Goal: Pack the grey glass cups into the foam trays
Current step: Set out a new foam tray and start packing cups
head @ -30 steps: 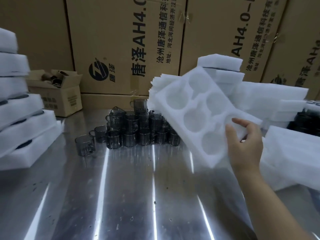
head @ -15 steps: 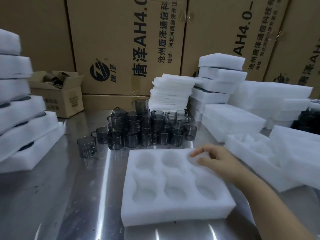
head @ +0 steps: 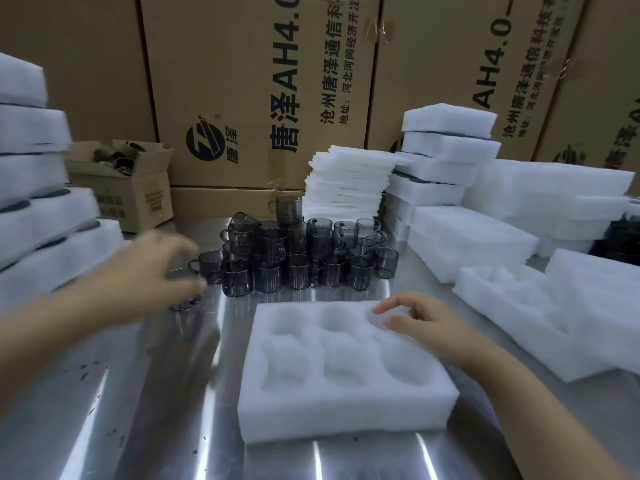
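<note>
Since the previous frame my left grip (head: pixel 149 271) has entered, blurred, fingers spread wide over the outermost cup (head: pixel 181 301); contact I cannot tell. The right grip (head: pixel 426 323), fingers relaxed and holding nothing, rests on the far corner of the foam tray (head: pixel 346 407). The grey glass cups (head: pixel 298 251) cluster on the desk (head: pixel 166 410) beyond both grips.

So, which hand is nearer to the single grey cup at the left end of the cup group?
Left. The left hand is right at the cup, its blurred fingers overlapping it. The right hand is far to the cup's right, on the foam tray.
</note>
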